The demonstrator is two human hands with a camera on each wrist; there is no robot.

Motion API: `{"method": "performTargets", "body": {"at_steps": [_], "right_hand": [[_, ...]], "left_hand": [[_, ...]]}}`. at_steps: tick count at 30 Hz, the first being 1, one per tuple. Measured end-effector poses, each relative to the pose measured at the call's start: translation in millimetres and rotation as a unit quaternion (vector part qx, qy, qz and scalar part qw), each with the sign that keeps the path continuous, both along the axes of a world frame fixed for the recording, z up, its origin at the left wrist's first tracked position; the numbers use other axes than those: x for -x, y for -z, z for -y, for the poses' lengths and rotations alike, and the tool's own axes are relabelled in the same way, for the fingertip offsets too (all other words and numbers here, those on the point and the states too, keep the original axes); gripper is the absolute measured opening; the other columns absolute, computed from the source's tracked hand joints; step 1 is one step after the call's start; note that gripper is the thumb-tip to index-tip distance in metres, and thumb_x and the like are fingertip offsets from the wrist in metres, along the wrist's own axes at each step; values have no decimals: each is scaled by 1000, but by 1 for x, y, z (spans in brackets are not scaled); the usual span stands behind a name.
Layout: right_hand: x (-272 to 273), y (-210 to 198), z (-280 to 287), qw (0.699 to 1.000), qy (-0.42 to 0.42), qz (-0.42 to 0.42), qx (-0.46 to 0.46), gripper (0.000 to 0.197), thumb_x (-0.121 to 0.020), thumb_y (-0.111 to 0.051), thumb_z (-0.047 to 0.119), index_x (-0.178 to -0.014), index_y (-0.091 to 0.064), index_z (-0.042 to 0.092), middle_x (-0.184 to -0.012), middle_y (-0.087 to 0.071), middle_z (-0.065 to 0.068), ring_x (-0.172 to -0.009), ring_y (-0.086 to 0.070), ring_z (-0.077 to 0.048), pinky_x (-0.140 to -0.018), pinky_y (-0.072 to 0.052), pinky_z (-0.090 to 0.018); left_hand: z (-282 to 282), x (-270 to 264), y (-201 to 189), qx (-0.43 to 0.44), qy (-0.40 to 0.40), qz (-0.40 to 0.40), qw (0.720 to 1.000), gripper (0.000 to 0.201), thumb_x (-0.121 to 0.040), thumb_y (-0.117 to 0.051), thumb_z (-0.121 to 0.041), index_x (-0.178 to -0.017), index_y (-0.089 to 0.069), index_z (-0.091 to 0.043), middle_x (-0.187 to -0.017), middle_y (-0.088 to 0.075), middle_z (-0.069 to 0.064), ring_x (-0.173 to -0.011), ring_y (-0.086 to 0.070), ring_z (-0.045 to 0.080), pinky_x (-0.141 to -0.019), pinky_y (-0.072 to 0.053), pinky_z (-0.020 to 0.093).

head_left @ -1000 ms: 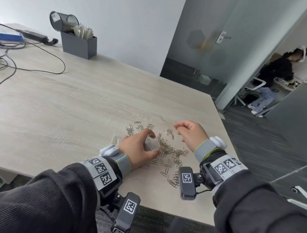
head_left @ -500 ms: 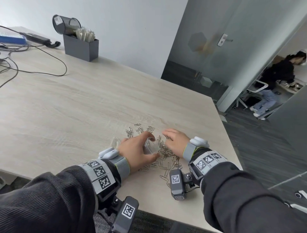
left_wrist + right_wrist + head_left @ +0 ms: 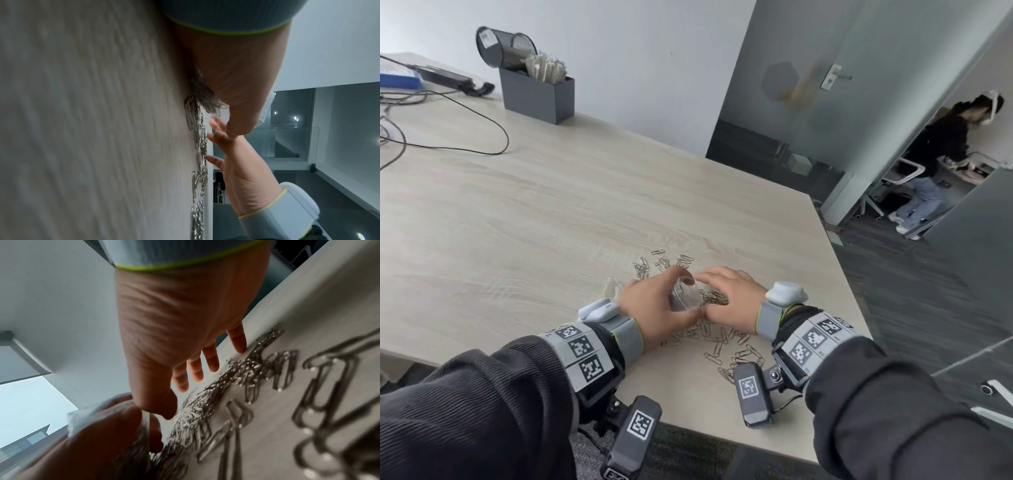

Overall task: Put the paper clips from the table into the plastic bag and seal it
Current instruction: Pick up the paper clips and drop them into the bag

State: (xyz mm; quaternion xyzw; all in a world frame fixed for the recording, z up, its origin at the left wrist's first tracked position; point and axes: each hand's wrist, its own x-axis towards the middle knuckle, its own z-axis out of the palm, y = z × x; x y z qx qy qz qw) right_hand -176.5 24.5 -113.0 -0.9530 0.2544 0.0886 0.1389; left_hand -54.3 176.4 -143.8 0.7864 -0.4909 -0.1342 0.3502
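Note:
Silver paper clips (image 3: 717,342) lie in a loose pile on the wooden table (image 3: 534,222), with a few more (image 3: 654,265) beyond my hands. My left hand (image 3: 674,299) grips a small clear plastic bag (image 3: 688,294), its mouth held wide and facing right, low over the pile. Right beside that mouth, my right hand (image 3: 717,291) lies spread on the clips. In the right wrist view its fingertips (image 3: 240,348) press the table behind the clips (image 3: 226,394), close to the bag (image 3: 86,418). The left wrist view shows the clips (image 3: 200,146) between both hands.
A grey desk organiser (image 3: 537,99) with a tilted mesh cup stands at the far left, and black cables (image 3: 465,147) trail beside it. The table's right edge (image 3: 839,274) runs close to my right wrist. Another person (image 3: 941,164) stands beyond the glass door.
My right hand, lifted with curled fingers a second ago, has come down and moved left, and now lies flat on the clips against the bag's mouth. My left hand kept hold of the bag.

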Motion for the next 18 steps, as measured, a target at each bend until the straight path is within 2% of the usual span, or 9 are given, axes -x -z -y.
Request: {"method": "performTargets", "body": {"at_steps": [4, 8, 12, 14, 16, 18], "right_hand": [[3, -2, -9, 998, -48, -15, 27, 65, -73, -47, 54, -136, -40, 45, -147, -34, 19, -136, -30, -15, -110, -31, -44], [19, -5, -6, 998, -65, 3, -3, 58, -70, -56, 53, -127, -52, 42, -134, -42, 18, -126, -36, -12, -108, -35, -39], [37, -10, 1, 997, -70, -16, -18, 62, -68, -66, 58, -127, -52, 45, -125, -43, 19, -119, -40, -6, -100, -38, -31], [40, -11, 1, 998, -53, -5, -13, 56, -72, -70, 54, -125, -55, 43, -121, -47, 15, -108, -45, -4, -91, -39, -26], [40, -10, 1, 999, -33, 8, -7, 46, -77, -71, 48, -121, -60, 40, -115, -50, 12, -90, -47, -1, -80, -38, -23], [39, -9, 0, 1000, -21, 16, -9, 37, -79, -71, 42, -115, -64, 38, -110, -53, 10, -79, -46, 2, -76, -40, -24]], "left_hand": [[-1, 0, 0, 3, -6, -2, 1000, 57, -67, -57, -64, -117, -53, -37, -95, -73, -10, -89, -67, 13, -95, -44, 34], [-1, -2, 1, 3, -2, -6, 1000, 55, -68, -57, -64, -116, -52, -38, -93, -72, -11, -84, -65, 12, -95, -45, 35], [-1, -3, 0, -2, -1, -4, 1000, 53, -73, -62, -64, -118, -52, -37, -90, -71, -11, -77, -60, 10, -93, -44, 34], [-1, -2, 0, -1, -2, -4, 1000, 49, -76, -66, -60, -117, -53, -37, -87, -71, -11, -76, -59, 9, -93, -44, 34], [-1, -2, 0, 1, -3, -4, 1000, 49, -76, -65, -61, -117, -53, -37, -85, -70, -12, -74, -58, 7, -93, -44, 34], [0, -2, 2, 4, -3, -5, 1000, 52, -71, -60, -64, -116, -53, -38, -85, -70, -12, -73, -58, 6, -93, -43, 33]]}}
